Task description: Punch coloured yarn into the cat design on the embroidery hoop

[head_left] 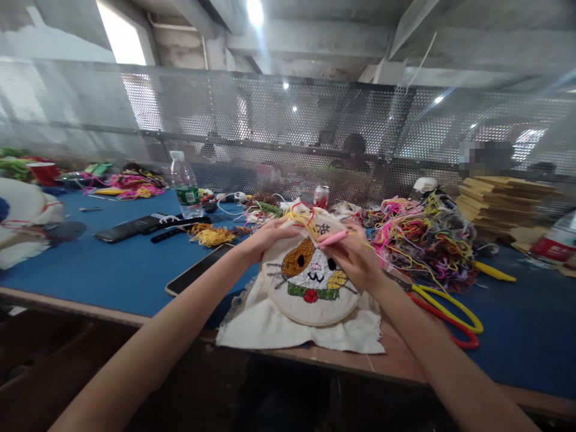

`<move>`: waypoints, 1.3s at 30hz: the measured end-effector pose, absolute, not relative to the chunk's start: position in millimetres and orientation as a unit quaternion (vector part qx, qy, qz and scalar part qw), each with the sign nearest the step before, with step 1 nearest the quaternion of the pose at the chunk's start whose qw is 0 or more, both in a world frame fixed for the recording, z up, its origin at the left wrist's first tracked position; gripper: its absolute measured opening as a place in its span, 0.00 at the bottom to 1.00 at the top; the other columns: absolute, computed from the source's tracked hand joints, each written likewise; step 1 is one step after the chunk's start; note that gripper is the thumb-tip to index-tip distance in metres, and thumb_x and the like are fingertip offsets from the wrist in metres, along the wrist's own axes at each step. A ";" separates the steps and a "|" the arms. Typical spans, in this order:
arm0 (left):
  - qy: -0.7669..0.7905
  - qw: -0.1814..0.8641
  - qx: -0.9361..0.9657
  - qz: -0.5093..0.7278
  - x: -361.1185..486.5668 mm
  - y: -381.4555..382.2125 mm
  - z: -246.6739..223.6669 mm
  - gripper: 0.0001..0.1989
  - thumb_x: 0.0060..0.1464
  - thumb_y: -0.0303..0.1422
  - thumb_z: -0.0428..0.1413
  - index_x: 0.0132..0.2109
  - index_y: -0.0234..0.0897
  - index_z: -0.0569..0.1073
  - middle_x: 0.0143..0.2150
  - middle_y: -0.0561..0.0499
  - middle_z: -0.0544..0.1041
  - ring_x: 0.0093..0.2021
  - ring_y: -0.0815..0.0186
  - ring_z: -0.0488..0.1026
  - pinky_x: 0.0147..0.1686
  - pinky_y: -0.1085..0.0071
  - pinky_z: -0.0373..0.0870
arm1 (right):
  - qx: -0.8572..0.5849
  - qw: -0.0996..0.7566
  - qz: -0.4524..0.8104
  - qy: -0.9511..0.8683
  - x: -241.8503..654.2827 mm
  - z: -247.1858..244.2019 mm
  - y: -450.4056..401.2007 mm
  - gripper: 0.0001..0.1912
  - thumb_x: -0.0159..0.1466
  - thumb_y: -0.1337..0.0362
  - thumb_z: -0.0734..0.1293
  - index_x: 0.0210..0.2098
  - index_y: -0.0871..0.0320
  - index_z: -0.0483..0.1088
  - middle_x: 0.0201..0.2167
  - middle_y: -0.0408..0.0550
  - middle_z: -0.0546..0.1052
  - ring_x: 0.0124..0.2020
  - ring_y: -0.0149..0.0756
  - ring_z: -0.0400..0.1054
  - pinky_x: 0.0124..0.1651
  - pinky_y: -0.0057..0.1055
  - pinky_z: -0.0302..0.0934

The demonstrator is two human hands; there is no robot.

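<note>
Steadying left hand (271,236): closed on the upper-left edge of the hoop (315,324).
Right hand (360,258): fingers narrow, pinching the pink tool (333,238) over the hoop's upper right.
Hoop: at the centre of the frame, by the near edge of the worktop (135,258); probably light and stiff, so its rim is the sound hold.
Stitched cat face (310,267): looks soft and raised; its yarn could snag, so fingers do best to keep off it.
White cloth (288,337): limp and frayed at lower centre; likely a weak hold alone.
Pink tool: likely light and smooth, perhaps slippery; best gripped along its body, like a pen.
Yellow yarn (304,217): slack above the hoop, easily tangled.
</note>
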State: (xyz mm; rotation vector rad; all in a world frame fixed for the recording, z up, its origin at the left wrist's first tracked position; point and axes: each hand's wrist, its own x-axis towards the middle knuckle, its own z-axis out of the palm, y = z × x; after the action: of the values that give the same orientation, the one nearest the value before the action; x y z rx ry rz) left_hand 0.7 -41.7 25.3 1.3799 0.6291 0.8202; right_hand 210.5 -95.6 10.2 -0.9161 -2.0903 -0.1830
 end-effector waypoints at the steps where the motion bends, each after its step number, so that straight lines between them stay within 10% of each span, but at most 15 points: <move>1: 0.279 0.651 0.608 0.359 0.6 -41.1 25.0 0.24 0.42 0.33 0.59 0.49 0.34 0.69 0.42 0.43 0.76 0.34 0.63 0.74 0.35 0.70 0.70 | -0.364 0.434 -0.068 -0.822 210.5 9.9 -96.0 0.06 0.62 0.63 0.61 0.37 0.52 0.69 0.38 0.43 0.76 0.41 0.35 0.67 0.55 0.45 0.48; 15: 0.295 0.634 0.616 0.363 0.9 -43.0 25.4 0.24 0.43 0.38 0.58 0.49 0.34 0.70 0.45 0.42 0.74 0.38 0.62 0.73 0.38 0.70 0.69 | -0.385 0.508 0.119 -0.761 209.7 9.7 -99.2 0.09 0.61 0.59 0.61 0.38 0.52 0.68 0.40 0.46 0.72 0.43 0.37 0.66 0.46 0.37 0.63; 22: 0.430 0.656 0.568 0.248 2.7 -23.5 6.4 0.18 0.42 0.38 0.57 0.39 0.30 0.73 0.32 0.43 0.77 0.27 0.63 0.72 0.28 0.69 0.67 | -0.444 0.404 0.107 -0.792 203.8 -10.0 -84.9 0.10 0.61 0.59 0.60 0.36 0.57 0.70 0.34 0.48 0.75 0.38 0.38 0.67 0.44 0.35 0.58; 27: 0.510 0.436 0.712 0.206 -0.6 -11.9 -12.3 0.18 0.41 0.44 0.56 0.30 0.30 0.73 0.26 0.47 0.73 0.27 0.63 0.69 0.26 0.71 0.62 | -0.455 0.382 0.107 -0.797 199.2 -27.1 -73.8 0.10 0.60 0.60 0.62 0.34 0.58 0.71 0.38 0.50 0.74 0.42 0.39 0.65 0.46 0.35 0.56; 34: 0.425 0.158 0.837 0.306 4.3 -6.1 -13.9 0.38 0.40 0.40 0.59 0.59 0.38 0.57 0.46 0.44 0.69 0.46 0.57 0.66 0.43 0.66 0.61 | -0.445 0.421 0.095 -0.785 201.3 -32.6 -67.5 0.09 0.57 0.60 0.64 0.34 0.58 0.72 0.39 0.49 0.72 0.45 0.38 0.63 0.50 0.35 0.54; 39: 0.266 0.109 0.939 0.188 21.4 23.5 -13.1 0.11 0.47 0.34 0.54 0.39 0.40 0.75 0.41 0.47 0.71 0.44 0.61 0.65 0.48 0.67 0.57 | -0.447 0.412 0.106 -0.787 200.1 -28.1 -69.0 0.09 0.57 0.61 0.64 0.33 0.57 0.72 0.40 0.50 0.72 0.46 0.41 0.62 0.51 0.38 0.53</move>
State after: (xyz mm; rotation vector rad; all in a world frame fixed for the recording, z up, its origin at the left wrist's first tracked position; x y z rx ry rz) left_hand 21.4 23.5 -13.1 2.7609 0.7828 0.5521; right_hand 200.1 -69.0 -28.1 -1.1238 -1.9801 0.2670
